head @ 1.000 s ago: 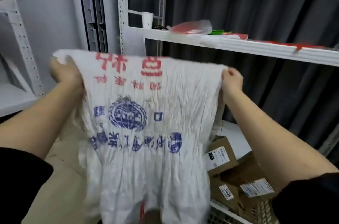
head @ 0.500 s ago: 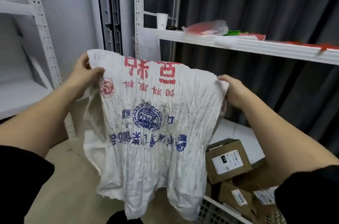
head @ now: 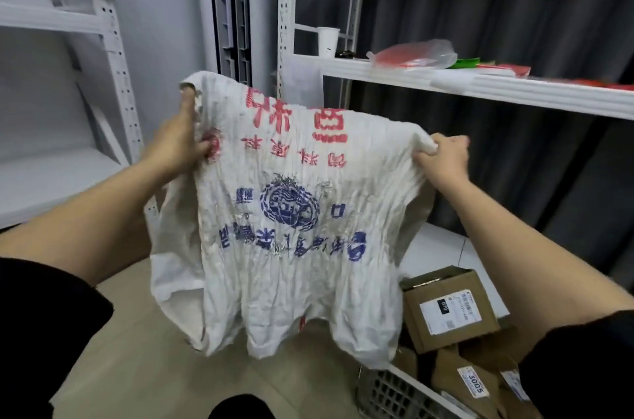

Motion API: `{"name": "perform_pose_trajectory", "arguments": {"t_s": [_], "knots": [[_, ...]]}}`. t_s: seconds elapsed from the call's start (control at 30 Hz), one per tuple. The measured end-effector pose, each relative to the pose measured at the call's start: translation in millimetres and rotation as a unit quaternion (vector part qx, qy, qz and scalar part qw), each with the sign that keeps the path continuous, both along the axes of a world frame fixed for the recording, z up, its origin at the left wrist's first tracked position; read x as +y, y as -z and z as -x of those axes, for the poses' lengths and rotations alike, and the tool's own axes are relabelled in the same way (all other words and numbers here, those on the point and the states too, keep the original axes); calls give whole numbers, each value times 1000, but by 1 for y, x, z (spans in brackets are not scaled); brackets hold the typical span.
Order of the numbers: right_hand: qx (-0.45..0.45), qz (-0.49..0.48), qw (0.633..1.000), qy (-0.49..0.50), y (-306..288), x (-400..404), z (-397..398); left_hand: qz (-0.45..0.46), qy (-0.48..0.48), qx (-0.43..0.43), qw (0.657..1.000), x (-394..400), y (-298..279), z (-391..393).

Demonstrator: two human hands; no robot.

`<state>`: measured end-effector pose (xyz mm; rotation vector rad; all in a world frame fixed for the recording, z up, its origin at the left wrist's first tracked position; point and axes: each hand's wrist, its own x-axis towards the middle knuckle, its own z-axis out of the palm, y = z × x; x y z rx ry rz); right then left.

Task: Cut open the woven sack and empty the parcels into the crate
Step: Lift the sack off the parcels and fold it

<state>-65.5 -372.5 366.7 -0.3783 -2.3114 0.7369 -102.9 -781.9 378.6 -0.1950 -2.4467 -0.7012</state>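
At left, the left hand point(head: 178, 144) pinches one upper corner of the woven sack point(head: 284, 212): white, crinkled, limp, printed upside down in red and blue (lower edge frayed). Its other corner is gripped by the right hand point(head: 442, 158). Lower right: brown cardboard parcels point(head: 449, 309), labelled, piled in the grey lattice crate point(head: 387, 391).

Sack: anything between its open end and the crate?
Nothing visible. The sack hangs upside down from the left hand and right hand, its open bottom edge over the floor, just left of the crate, which already holds parcels.
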Motion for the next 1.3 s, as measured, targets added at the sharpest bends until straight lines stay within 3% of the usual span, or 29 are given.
{"name": "perform_pose_trajectory", "arguments": {"t_s": [0.13, 0.3, 0.43, 0.53, 0.7, 0.77, 0.87, 0.93, 1.07, 1.17, 1.23, 1.3], "knots": [[-56, 9, 997, 50, -1, 29, -8, -23, -14, -6, 1000, -40, 4, -11], [-69, 89, 991, 66, 20, 17, -15, -111, 42, -6, 993, -17, 8, -15], [-58, 188, 980, -22, 29, 11, -14, -223, 131, -61, 964, 1, 8, -11], [-95, 210, 967, -108, 29, 4, -13, -252, 128, -89, 955, 9, 12, -4], [-73, 112, 986, -95, 32, 3, -12, -116, 20, -27, 993, 12, 27, 7], [-55, -19, 998, -20, 34, 4, -15, -48, 8, -17, 999, 17, 31, 5], [-90, -258, 960, 62, 32, 3, -17, 15, 69, 20, 997, 27, 38, 5], [-114, -268, 955, 55, 26, -8, -17, 62, 91, 33, 993, 40, 39, 3], [-86, -159, 983, 38, 15, -46, -15, 130, 81, 8, 988, 85, 38, -21], [-83, 106, 990, -49, 9, -77, -10, 140, 137, -21, 980, 116, 43, -36], [-63, 300, 939, -157, 7, -91, -9, 127, 167, -51, 976, 132, 45, -43], [-53, 413, 875, -245, 8, -104, -14, 113, 195, -60, 972, 144, 47, -50]]}}
